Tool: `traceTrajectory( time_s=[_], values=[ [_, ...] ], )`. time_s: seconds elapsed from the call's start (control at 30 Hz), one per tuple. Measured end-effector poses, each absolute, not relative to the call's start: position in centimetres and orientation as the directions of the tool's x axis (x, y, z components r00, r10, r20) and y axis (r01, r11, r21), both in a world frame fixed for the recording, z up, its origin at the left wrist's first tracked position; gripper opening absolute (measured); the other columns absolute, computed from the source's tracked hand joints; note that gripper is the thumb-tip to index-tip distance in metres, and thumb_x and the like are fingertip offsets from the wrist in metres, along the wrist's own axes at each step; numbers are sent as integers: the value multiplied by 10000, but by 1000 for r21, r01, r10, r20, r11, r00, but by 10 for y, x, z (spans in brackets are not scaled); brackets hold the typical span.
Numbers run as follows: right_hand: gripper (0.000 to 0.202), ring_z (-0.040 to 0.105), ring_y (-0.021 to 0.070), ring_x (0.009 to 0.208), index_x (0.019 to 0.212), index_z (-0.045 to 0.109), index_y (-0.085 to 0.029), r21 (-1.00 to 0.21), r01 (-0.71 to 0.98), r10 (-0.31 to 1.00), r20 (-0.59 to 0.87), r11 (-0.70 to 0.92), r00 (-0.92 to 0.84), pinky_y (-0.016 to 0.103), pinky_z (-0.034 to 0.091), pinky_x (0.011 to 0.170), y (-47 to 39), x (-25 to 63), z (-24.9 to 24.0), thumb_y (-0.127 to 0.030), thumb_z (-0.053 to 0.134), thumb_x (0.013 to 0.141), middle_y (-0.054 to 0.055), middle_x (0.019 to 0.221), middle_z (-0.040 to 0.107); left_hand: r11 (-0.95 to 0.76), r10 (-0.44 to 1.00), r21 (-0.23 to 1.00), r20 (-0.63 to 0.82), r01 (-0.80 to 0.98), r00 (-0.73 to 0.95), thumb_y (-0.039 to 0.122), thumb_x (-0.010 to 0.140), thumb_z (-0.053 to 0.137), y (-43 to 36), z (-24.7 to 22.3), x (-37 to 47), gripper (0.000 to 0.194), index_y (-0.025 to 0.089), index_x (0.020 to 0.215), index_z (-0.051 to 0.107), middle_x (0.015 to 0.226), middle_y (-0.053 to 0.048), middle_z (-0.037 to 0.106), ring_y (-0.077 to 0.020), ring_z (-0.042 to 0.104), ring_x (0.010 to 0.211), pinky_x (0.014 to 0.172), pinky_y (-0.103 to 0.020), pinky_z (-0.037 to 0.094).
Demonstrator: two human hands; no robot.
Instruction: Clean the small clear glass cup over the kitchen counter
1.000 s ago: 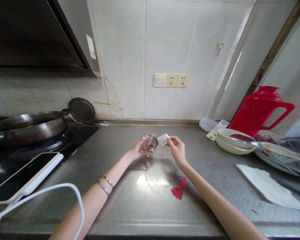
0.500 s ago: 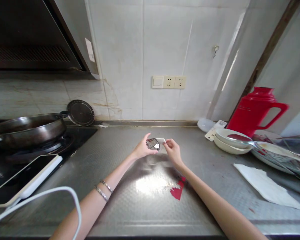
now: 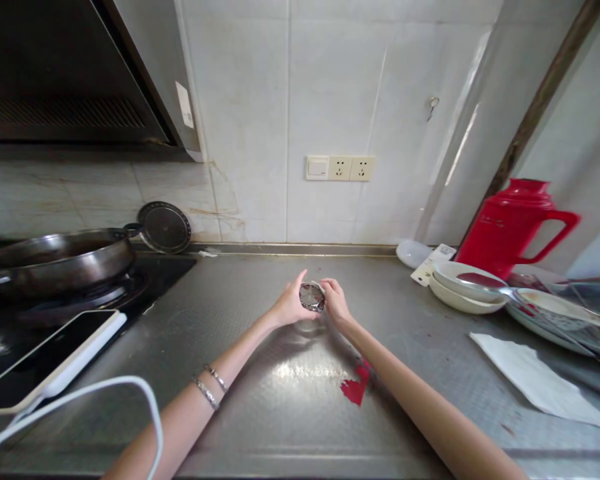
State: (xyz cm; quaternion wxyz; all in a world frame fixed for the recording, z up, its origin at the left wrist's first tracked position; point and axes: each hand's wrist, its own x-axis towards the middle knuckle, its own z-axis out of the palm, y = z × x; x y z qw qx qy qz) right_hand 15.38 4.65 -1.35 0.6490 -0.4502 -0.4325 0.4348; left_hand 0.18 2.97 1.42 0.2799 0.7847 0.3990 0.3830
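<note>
A small, clear, faceted glass (image 3: 311, 297) is held above the steel counter, its round rim towards me. My left hand (image 3: 291, 301) curves around its left side, thumb raised and fingers beneath. At the right rim, my right hand (image 3: 335, 300) is closed with bent fingers. A thin white piece (image 3: 321, 285), like folded paper, shows only slightly between the right fingers and the glass; most of it is hidden. Torn red scraps (image 3: 353, 390) lie on the counter, close to my right forearm.
On the left are a pan (image 3: 55, 263) on the stove and a phone (image 3: 50, 360) with a white cable (image 3: 130, 380). To the right stand a red thermos (image 3: 505, 230), stacked bowls (image 3: 465, 300) and plates, beside a white napkin (image 3: 535, 377).
My right hand has moved in against the glass, and the white piece that stuck out between them is now mostly hidden. The glass has shifted slightly right and down in view.
</note>
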Motion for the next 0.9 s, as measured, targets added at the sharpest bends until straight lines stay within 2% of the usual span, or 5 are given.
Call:
traceTrajectory(
  time_s=[0.1, 0.37, 0.53, 0.73, 0.9],
  values=[
    [233, 591, 176, 715, 805, 646, -213, -964, -204, 972, 131, 171, 196, 255, 448, 610, 51, 153, -11, -352, 562, 638, 3, 744, 672, -521, 843, 739, 366, 427, 395, 313, 462, 857, 26, 16, 3, 1199, 149, 1467, 224, 1193, -168, 550, -304, 525, 1110, 999, -469, 377],
    [169, 627, 191, 596, 655, 677, -173, -943, -331, 1000, 4, 7, 10, 293, 495, 584, 49, 156, -8, -284, 571, 584, 42, 630, 697, -475, 865, 778, 327, 411, 381, 320, 446, 862, 24, 10, 8, 1201, 143, 1462, 247, 1264, -196, 520, -337, 487, 1181, 1015, -483, 365],
    [234, 632, 179, 579, 751, 699, -175, -924, -383, 1000, -9, -13, -11, 276, 498, 565, 46, 153, -11, -307, 546, 633, 25, 633, 702, -461, 861, 810, 309, 363, 404, 302, 446, 868, 19, 11, 11, 1233, 145, 1472, 204, 1280, -197, 528, -328, 503, 1188, 1019, -473, 368],
    [331, 678, 196, 703, 916, 723, -175, -900, -436, 997, 20, -14, -73, 297, 537, 662, 38, 149, -6, -366, 510, 749, 44, 820, 745, -480, 844, 797, 306, 367, 440, 320, 504, 846, 16, 17, 8, 1247, 121, 1486, 103, 1226, -184, 578, -308, 533, 1163, 1003, -460, 391],
    [309, 695, 228, 738, 865, 726, -163, -896, -444, 996, 9, -29, -83, 332, 551, 690, 36, 149, -6, -390, 532, 789, 71, 788, 745, -514, 826, 792, 353, 330, 439, 314, 511, 842, 17, 16, 10, 1232, 148, 1485, 107, 1196, -150, 594, -298, 544, 1143, 1005, -451, 385]
  ],
)
